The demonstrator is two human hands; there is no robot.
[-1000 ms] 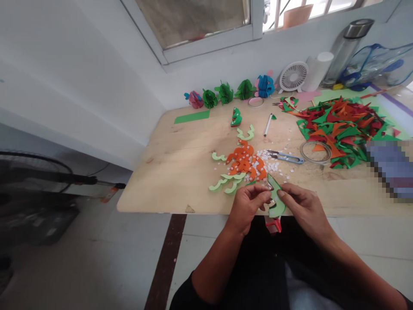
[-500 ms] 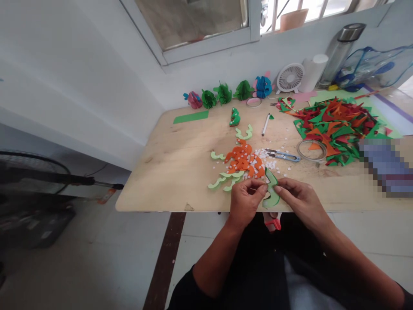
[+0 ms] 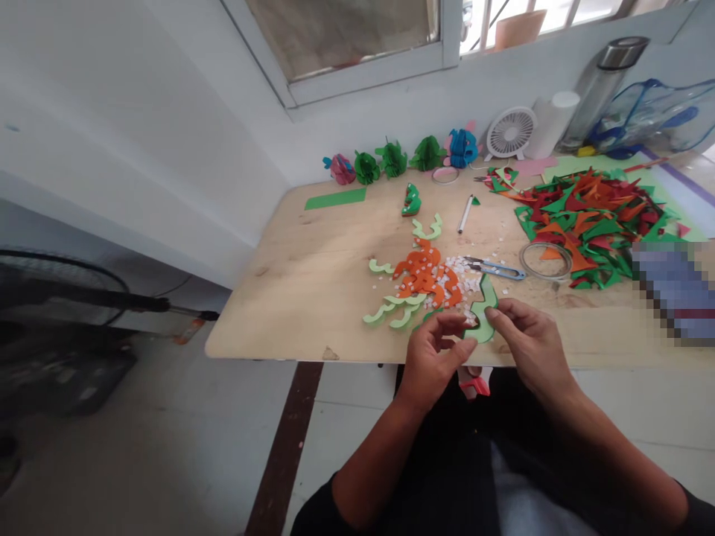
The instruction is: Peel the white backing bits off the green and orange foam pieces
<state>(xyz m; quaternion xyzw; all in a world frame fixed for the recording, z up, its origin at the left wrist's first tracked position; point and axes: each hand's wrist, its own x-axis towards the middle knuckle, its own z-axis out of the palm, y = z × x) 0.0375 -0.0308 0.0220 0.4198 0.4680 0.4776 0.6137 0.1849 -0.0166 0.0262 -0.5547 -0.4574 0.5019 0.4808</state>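
Over the table's front edge, a wavy green paper cutout (image 3: 487,309), light green with a darker rim, is between my two hands. My right hand (image 3: 536,346) pinches its right side between thumb and fingers. At its lower left end, my left hand (image 3: 439,359) grips it with the thumb in front; the fingertips behind are partly hidden. Just beyond lie orange wavy paper pieces (image 3: 421,269) dotted with small white squares (image 3: 466,281). Pale green wavy strips (image 3: 383,309) rest to their left. A bit of dark green paper shows behind my left hand.
Blue-handled thread snips (image 3: 500,269) and a roll of clear tape (image 3: 546,260) lie right of the squares. Beyond are a white pen (image 3: 465,214) and a large heap of coloured paper scraps (image 3: 597,216). Folded paper figures (image 3: 394,158) and a small fan (image 3: 511,134) stand along the wall.
The green cutout has risen slightly and turned in my hands. My left hand has shifted from a pinch near its notch to its lower end. The view has swung slightly left.
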